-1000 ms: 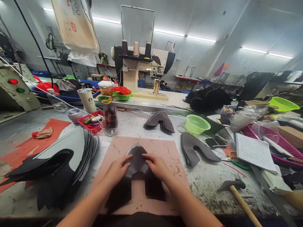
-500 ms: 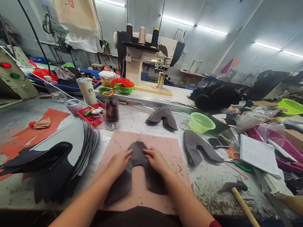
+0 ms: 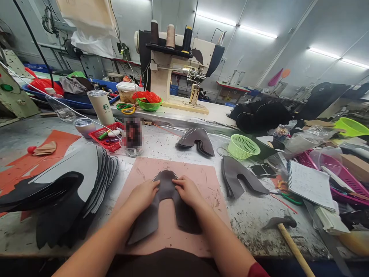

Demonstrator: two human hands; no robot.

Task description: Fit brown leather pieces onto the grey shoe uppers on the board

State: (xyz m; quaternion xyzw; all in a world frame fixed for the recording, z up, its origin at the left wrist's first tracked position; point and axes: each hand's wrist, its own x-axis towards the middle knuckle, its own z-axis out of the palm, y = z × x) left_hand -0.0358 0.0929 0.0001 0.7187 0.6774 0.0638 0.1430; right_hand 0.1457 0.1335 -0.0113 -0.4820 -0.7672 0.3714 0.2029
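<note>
1. Strip lights [image 3: 216, 17] brighten a workshop, where a sewing machine [image 3: 160, 73] stands beyond the table's [image 3: 161, 144] back edge.
2. By the table's left edge, an orange sheet [image 3: 62, 140] lies flat, partly under a thick stack of cut pieces [image 3: 67, 165] that fills the front left corner, perhaps set there to leave the middle free.
3. Further back, a red basket [image 3: 112, 147] corrals small tools, likely so they don't scatter.
4. Centred at the front edge, a pink mat [image 3: 198, 171] carries the dark arch-shaped piece [image 3: 165, 190], its curved end towards the back edge, its two legs towards the person.
5. The left hand [image 3: 145, 196] and right hand [image 3: 188, 192] are apart, fingertips on either side of that curve, seemingly to steady it evenly. Whether they pinch it or only press, I cannot tell.
6. Right of the mat, similar pieces [image 3: 232, 177] lie piled, near a green basket [image 3: 243, 146].
7. Towards the front right corner, a hammer [image 3: 282, 222] points its handle at the front edge, apparently convenient for grasping.
</note>
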